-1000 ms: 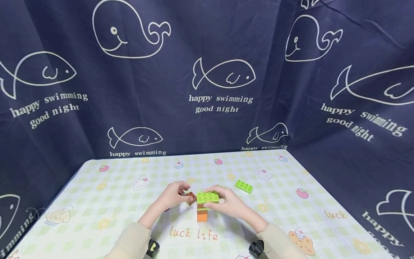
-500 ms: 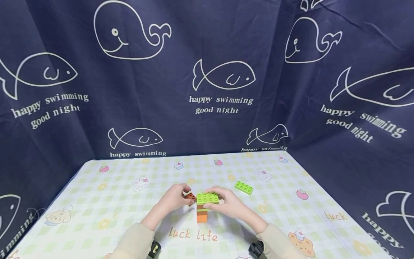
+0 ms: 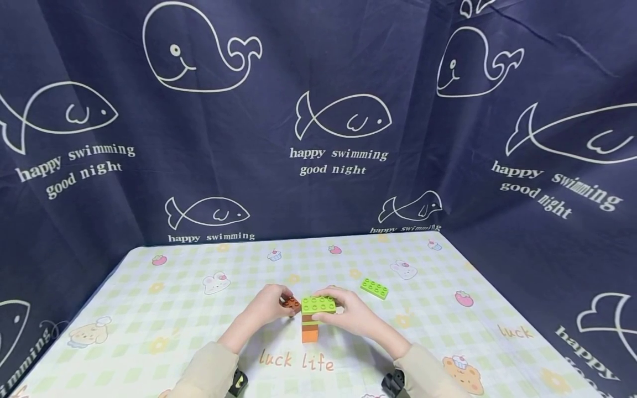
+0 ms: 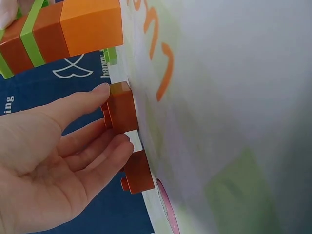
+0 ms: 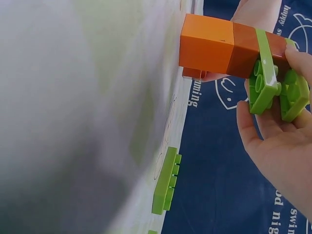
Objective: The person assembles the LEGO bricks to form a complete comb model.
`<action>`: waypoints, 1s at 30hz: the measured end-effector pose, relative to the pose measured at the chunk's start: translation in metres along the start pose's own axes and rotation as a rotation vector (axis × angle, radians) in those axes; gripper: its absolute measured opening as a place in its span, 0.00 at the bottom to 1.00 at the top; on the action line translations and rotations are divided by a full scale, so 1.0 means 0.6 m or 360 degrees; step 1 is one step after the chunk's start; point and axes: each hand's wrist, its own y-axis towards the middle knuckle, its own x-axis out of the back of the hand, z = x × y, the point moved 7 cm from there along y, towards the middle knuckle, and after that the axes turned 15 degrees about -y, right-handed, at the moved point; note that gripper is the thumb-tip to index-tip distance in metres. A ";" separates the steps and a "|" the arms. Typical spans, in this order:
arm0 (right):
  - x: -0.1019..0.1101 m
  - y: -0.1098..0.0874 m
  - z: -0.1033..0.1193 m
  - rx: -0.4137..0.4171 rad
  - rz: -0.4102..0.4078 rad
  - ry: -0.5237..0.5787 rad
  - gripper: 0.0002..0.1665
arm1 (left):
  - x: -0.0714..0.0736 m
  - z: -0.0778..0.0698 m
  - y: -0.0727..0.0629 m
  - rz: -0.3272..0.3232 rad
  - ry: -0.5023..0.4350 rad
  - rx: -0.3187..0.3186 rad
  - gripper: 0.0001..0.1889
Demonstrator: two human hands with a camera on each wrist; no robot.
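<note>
A stack of toy building bricks (image 3: 309,335) stands upright, an orange brick at its base with brown bricks and thin green ones above. Its top green brick (image 3: 318,304) overhangs to the right. My right hand (image 3: 350,312) grips the stack near the top, the thumb on the near side and the other fingers around the green overhangs (image 5: 263,92). Just left of the stack, my left hand (image 3: 264,307) pinches a brown brick (image 4: 123,109) on the table between thumb and fingers. A second brown brick (image 4: 139,173) lies beside it, partly covered by fingertips.
A loose green studded brick (image 3: 374,288) lies on the table behind and right of the right hand. A patterned cloth covers the table (image 3: 149,309). Dark blue curtains (image 3: 269,182) with white fish rise behind and beside it.
The fingers of my left hand have come down closer around the brown brick, which has shifted slightly left. My right hand and the stack have stayed almost still.
</note>
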 end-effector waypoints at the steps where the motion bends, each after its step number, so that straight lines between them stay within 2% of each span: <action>1: 0.000 0.000 0.000 0.0000 0.0002 -0.0001 0.26 | 0.000 0.000 0.000 0.0003 -0.0003 -0.0002 0.16; 6: 0.005 -0.001 0.006 -0.0003 0.0007 -0.0031 0.23 | 0.001 -0.001 0.000 0.0012 0.0010 -0.0046 0.15; 12: 0.025 -0.008 0.042 0.0006 0.0043 -0.0044 0.22 | 0.003 -0.003 -0.004 0.0033 0.0027 -0.0096 0.15; 21: 0.029 -0.012 0.051 0.0042 0.0057 -0.0040 0.22 | 0.000 0.003 -0.008 0.0058 -0.0001 -0.0067 0.16; 30: 0.027 -0.010 0.047 0.0039 0.0064 -0.0009 0.23 | 0.001 0.005 -0.007 0.0038 0.0033 0.0014 0.22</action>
